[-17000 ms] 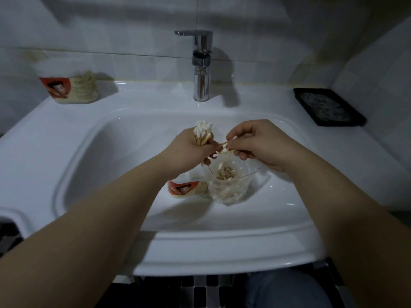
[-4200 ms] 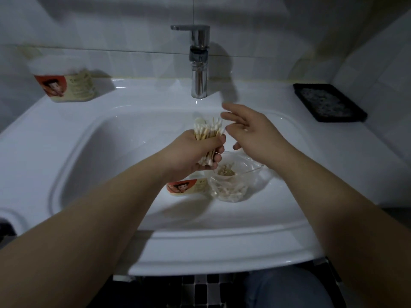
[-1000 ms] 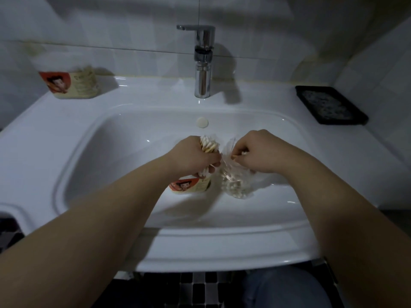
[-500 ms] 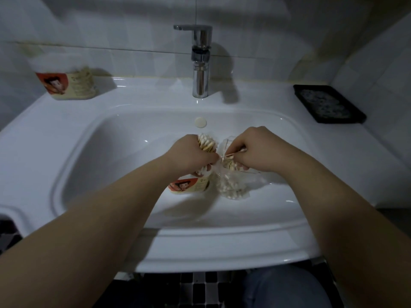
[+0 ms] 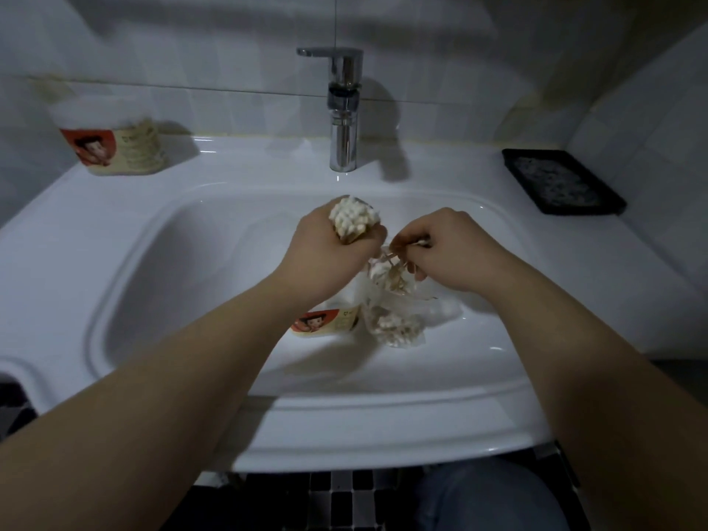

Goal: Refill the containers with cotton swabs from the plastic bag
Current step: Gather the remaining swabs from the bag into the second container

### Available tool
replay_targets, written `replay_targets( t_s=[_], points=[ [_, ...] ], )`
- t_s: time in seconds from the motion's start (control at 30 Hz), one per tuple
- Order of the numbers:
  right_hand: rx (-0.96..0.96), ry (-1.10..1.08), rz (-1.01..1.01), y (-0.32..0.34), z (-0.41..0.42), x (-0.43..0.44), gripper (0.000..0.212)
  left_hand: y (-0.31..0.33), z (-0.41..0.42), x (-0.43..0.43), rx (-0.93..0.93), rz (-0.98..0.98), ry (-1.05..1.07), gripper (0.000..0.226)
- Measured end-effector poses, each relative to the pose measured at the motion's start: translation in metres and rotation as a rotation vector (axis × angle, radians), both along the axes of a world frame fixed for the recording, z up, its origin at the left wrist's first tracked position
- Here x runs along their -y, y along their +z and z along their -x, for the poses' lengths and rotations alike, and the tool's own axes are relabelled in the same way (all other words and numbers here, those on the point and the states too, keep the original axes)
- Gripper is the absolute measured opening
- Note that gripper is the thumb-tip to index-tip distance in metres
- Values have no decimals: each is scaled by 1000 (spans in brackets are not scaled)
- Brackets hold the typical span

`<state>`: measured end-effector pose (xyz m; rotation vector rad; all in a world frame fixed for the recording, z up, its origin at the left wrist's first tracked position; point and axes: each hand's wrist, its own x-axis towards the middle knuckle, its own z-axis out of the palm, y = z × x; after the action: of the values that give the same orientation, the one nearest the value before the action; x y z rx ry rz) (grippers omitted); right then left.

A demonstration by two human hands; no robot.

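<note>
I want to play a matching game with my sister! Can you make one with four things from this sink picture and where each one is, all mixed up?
Things:
1. big bundle of swabs
2. few loose swabs
3. plastic bag
4. black tray

Places:
A. on the rim of the sink, far right
B. gripped in the left hand
C. lying down in the sink's bowl
D. pinched by the right hand

Pairs: 1-B, 2-D, 3-C, 4-A
</note>
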<state>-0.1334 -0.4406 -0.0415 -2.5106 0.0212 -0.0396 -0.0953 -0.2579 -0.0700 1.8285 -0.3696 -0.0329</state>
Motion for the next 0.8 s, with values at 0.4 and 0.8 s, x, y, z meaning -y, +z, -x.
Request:
replay_targets(
  t_s=[0.4,0.8],
  points=[
    [-35,-41,44,1,-1,6,24,-11,-4,-1,-42,-378,-83,12],
    [63,-95,-300,1,-8,11,15,-16,-10,3,-391,2,-27,15]
  ],
)
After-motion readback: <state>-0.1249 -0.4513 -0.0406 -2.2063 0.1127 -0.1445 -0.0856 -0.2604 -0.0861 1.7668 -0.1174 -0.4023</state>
